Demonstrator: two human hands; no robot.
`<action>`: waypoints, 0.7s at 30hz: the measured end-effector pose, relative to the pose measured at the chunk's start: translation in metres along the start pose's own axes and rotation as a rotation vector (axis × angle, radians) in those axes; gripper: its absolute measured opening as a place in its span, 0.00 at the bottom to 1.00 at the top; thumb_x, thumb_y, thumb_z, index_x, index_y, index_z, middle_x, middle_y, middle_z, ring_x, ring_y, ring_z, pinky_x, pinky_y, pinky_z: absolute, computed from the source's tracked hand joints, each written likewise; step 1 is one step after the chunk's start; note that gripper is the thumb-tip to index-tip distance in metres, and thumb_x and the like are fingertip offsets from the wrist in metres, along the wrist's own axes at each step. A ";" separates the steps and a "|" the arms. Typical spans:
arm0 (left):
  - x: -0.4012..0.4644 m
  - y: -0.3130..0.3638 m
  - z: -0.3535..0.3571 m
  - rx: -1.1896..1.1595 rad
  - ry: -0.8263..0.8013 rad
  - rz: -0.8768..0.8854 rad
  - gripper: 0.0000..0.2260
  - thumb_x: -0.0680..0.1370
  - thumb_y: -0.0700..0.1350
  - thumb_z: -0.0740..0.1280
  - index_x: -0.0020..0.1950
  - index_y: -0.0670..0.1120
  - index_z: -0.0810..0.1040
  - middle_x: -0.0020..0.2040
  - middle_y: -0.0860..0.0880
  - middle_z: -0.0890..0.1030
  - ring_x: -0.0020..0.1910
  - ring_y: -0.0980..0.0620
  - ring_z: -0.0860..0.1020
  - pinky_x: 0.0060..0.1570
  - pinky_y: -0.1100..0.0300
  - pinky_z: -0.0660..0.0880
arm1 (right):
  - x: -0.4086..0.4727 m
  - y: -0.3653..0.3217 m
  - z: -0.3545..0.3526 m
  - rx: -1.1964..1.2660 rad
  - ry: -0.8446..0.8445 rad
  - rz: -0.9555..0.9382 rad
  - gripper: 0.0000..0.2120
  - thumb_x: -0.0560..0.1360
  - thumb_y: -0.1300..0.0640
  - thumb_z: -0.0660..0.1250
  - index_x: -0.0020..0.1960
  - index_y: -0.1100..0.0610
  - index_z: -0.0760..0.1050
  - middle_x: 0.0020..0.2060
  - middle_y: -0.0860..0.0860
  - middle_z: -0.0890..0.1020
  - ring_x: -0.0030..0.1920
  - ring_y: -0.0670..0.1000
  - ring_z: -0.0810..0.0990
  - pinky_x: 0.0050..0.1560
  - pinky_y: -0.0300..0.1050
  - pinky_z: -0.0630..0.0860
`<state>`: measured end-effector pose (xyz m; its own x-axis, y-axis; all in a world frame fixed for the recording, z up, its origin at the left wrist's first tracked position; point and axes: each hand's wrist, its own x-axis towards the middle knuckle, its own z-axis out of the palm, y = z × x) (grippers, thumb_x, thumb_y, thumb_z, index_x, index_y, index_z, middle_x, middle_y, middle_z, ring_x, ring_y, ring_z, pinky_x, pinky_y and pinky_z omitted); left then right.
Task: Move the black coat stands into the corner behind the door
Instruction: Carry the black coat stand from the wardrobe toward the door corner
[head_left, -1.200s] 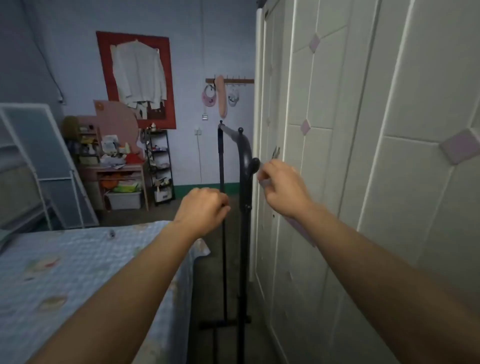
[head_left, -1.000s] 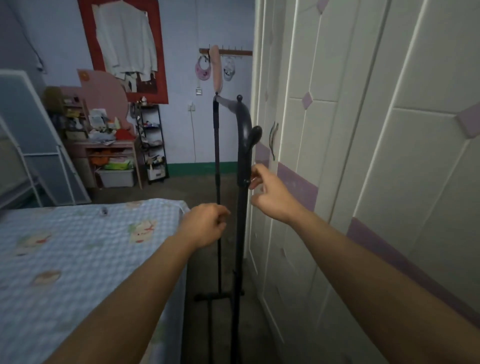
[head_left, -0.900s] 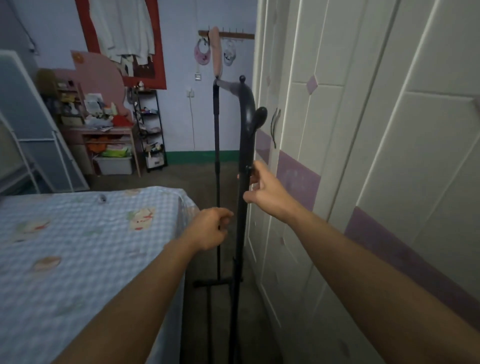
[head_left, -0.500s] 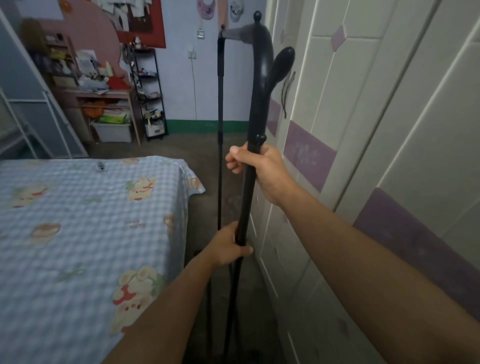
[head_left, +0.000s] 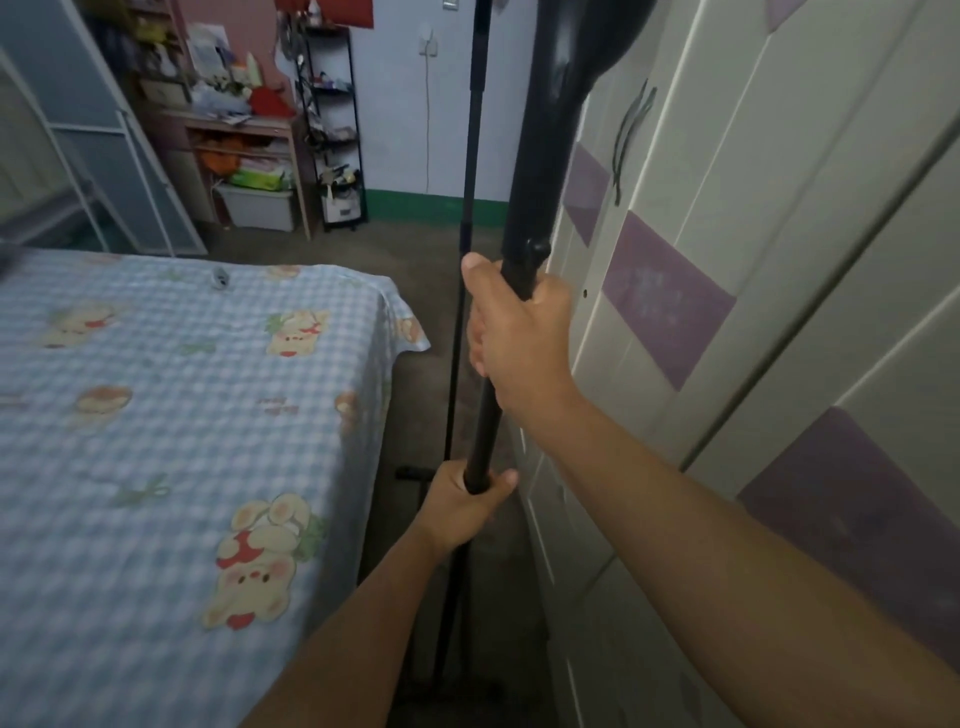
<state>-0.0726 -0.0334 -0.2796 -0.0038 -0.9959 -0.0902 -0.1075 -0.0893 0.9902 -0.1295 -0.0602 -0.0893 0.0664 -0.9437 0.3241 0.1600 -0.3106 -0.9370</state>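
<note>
A black coat stand (head_left: 535, 171) rises upright in the narrow gap between the bed and the wardrobe, its thick pole topped by a rounded black hook that runs out of view. My right hand (head_left: 514, 332) is wrapped around the pole just under a small knob. Lower on the same pole, my left hand (head_left: 462, 504) grips it. A second, thinner black pole (head_left: 470, 171) stands just behind and to the left, with a black foot bar (head_left: 413, 474) on the floor. The stand's base is hidden by my arms.
A bed with a blue checked cover (head_left: 171, 415) fills the left side. A white wardrobe with purple panels (head_left: 727, 270) lines the right. At the far wall stand a cluttered desk (head_left: 244, 156), a black shelf rack (head_left: 332, 130) and a leaning white frame (head_left: 104, 156).
Both hands came down the thick pole and closed on it, right above left. The view tipped downward and moved closer, so the stand's top left the frame.
</note>
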 end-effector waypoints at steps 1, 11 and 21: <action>0.003 0.001 0.000 -0.001 0.000 0.005 0.16 0.75 0.46 0.71 0.32 0.40 0.72 0.26 0.44 0.71 0.24 0.51 0.70 0.28 0.59 0.70 | 0.003 0.002 0.000 0.010 -0.003 -0.007 0.18 0.78 0.60 0.65 0.30 0.57 0.66 0.23 0.53 0.64 0.21 0.50 0.63 0.24 0.41 0.62; 0.037 0.007 -0.006 0.003 -0.001 0.046 0.16 0.76 0.43 0.69 0.31 0.39 0.71 0.28 0.42 0.70 0.26 0.49 0.69 0.29 0.59 0.68 | 0.040 0.019 -0.001 0.033 -0.065 -0.034 0.20 0.77 0.60 0.65 0.28 0.52 0.65 0.22 0.50 0.65 0.20 0.49 0.64 0.22 0.39 0.62; 0.088 0.010 -0.016 -0.030 0.012 0.058 0.19 0.77 0.42 0.68 0.31 0.31 0.70 0.28 0.40 0.71 0.27 0.47 0.71 0.31 0.56 0.71 | 0.089 0.034 0.003 0.041 -0.085 -0.024 0.21 0.78 0.62 0.64 0.28 0.54 0.65 0.22 0.51 0.64 0.20 0.48 0.63 0.22 0.37 0.62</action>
<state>-0.0579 -0.1223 -0.2762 0.0032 -0.9995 -0.0312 -0.0776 -0.0314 0.9965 -0.1153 -0.1542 -0.0921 0.1453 -0.9225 0.3575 0.2028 -0.3259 -0.9234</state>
